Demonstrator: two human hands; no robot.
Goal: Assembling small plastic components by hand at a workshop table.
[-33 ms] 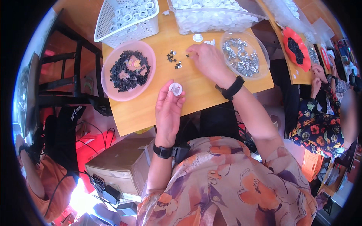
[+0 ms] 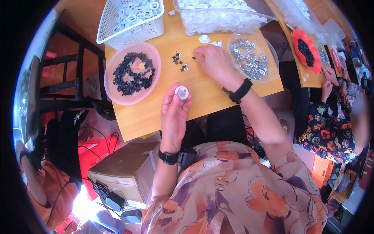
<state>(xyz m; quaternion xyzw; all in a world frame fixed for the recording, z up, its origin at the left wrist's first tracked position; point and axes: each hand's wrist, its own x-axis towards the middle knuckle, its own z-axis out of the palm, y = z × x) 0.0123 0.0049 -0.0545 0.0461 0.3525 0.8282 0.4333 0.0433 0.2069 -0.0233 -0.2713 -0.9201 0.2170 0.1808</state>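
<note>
My left hand (image 2: 174, 111) is closed on a round white plastic disc (image 2: 181, 93), gripped between thumb and fingers just above the table's near part. A squarish grey mark shows on its face. My right hand (image 2: 218, 64) reaches over the wooden table (image 2: 210, 87), its fingers curled together and pointing left. Right at those fingertips is a small black piece (image 2: 193, 57); whether they pinch it or only touch it cannot be made out. Further left lie loose small black pieces (image 2: 176, 59) with some shiny metal bits among them.
A pink bowl (image 2: 110, 74) of black pieces stands left, a clear bowl (image 2: 275, 62) of metal pieces right. Behind are a white basket (image 2: 134, 38) and a clear bin (image 2: 222, 26) of white parts. Another white part (image 2: 204, 38) lies near my right hand. Co-workers sit at both sides.
</note>
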